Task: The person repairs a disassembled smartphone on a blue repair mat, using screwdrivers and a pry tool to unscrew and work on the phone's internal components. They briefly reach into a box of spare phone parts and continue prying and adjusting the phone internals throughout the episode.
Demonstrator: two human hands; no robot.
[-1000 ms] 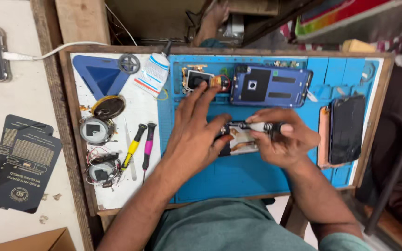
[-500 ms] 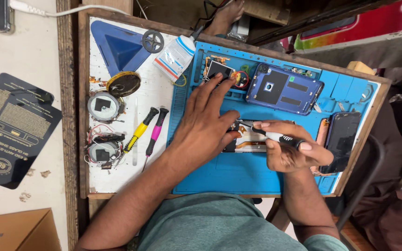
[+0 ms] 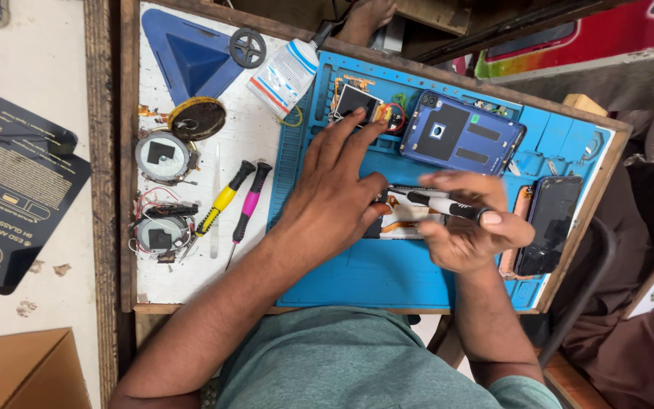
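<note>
Down on the blue mat (image 3: 387,280) covering the worktop (image 3: 191,276), the left hand (image 3: 338,193) presses flat, fingers spread, on an opened phone (image 3: 406,220) at the mat's middle. The right hand (image 3: 467,227) has its grip closed around a black-and-white screwdriver (image 3: 437,203), tip over that phone. Beyond lies a blue back cover (image 3: 459,138); a dark phone (image 3: 545,223) sits at the right. Left of the mat lie a yellow screwdriver (image 3: 223,198), a pink screwdriver (image 3: 247,206) and a blue triangular tray (image 3: 191,57), which appears to hold nothing.

Two screwdrivers (image 3: 235,203) left of mat (image 3: 387,276), back cover (image 3: 459,140) behind opened phone (image 3: 410,216), another phone (image 3: 546,223) right.
</note>
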